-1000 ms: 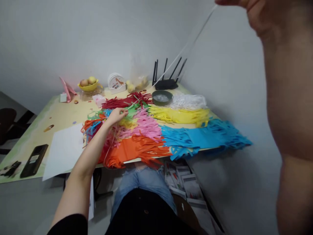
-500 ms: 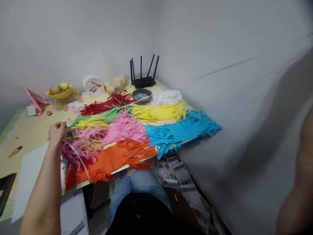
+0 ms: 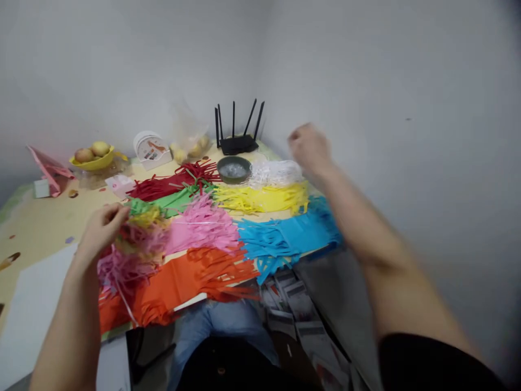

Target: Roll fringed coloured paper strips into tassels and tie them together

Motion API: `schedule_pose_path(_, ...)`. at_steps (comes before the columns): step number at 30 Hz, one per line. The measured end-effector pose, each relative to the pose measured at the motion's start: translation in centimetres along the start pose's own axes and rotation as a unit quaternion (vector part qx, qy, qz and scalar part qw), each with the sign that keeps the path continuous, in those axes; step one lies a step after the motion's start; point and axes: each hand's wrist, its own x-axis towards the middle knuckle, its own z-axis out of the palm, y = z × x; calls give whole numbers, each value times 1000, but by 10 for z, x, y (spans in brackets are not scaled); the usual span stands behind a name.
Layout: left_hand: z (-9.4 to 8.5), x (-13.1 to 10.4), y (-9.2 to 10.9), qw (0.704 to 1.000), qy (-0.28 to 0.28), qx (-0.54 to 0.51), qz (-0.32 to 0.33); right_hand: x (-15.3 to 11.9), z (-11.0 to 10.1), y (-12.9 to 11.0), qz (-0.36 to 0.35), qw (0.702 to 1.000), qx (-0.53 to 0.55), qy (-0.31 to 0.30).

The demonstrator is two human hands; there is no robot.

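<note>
My left hand [image 3: 103,225] is closed at the left of the table, pinching a white string [image 3: 124,301] whose tail hangs over the orange fringed paper [image 3: 179,277]. Beside it lies a bunch of pink and yellow paper strips [image 3: 142,239]. My right hand [image 3: 310,149], slightly blurred, is raised in a fist above the bundle of white string [image 3: 277,172]; what it holds, if anything, is hidden. Between the hands lie fringed papers in pink [image 3: 203,225], yellow [image 3: 264,198], blue [image 3: 291,231], green [image 3: 175,201] and dark red [image 3: 171,182].
At the back stand a black router [image 3: 239,144], a dark green bowl [image 3: 234,170], a white box-like holder [image 3: 152,151] and a yellow fruit bowl [image 3: 94,161]. A white sheet [image 3: 36,304] lies at the left. Walls close in behind and to the right.
My right hand has come in from the far right edge to above the white string bundle. My left hand stays closed and has shifted slightly right and down.
</note>
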Motion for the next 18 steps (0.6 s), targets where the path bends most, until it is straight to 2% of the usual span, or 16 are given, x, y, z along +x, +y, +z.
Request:
schedule_pose_path(2, 13, -5, 21, 997, -59, -47, 35, 17, 38, 1, 44, 995, -93, 10)
schedule_pose_path(5, 26, -22, 32, 989, -121, -49, 64, 31, 100, -16, 58, 982, -172, -59)
schedule_pose_path(7, 33, -42, 29, 990, -113, 6, 82, 30, 131, -36, 32, 978, -183, -95)
schedule_pose_path(8, 38, -54, 27, 991, -91, 48, 83, 27, 142, -48, 10, 977, -184, -107)
schedule_pose_path(11, 61, -95, 27, 983, 1, 177, 52, 1, 163, -88, -85, 975, -160, -131)
schedule_pose_path(14, 80, -139, 27, 975, 67, 209, 46, -43, 172, -128, -201, 965, -84, -145)
schedule_pose_path(16, 79, -170, 15, 980, 87, 166, 67, -80, 171, -147, -250, 957, -15, -143)
schedule_pose_path(18, 64, -204, -15, 985, 124, 113, 41, -122, 164, -159, -272, 951, 65, -131)
